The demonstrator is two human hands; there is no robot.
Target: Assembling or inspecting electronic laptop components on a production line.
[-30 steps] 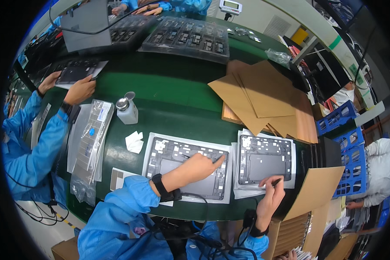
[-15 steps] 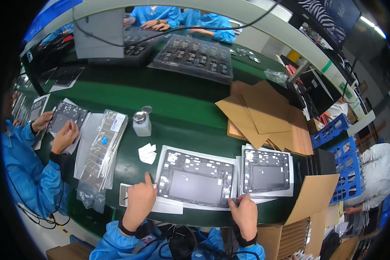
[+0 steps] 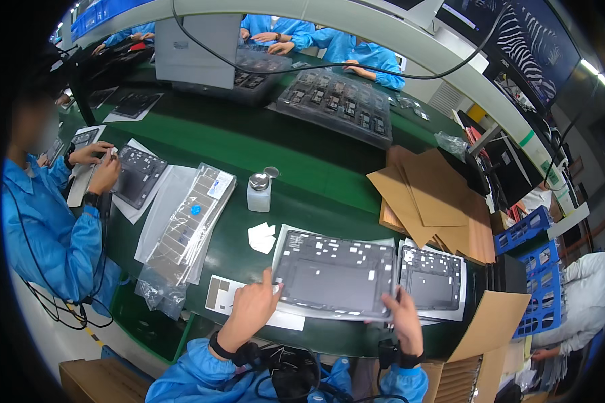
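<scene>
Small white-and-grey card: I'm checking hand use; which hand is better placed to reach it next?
Probably the left hand: it is beside the card, while the right hand is at the lower right of the large casing.

Readable lettering: none, from where I stand. White label (image 3: 218, 186), print too small: upper end of the bagged strips (image 3: 179, 235), left of centre. Small label (image 3: 181, 46), blurred: grey panel (image 3: 205, 64), upper left. Pale mark (image 3: 503, 62), tiny: black monitor (image 3: 538, 50), upper right. Green sticker (image 3: 553, 176), indistinct: white beam (image 3: 506, 115), right.
</scene>
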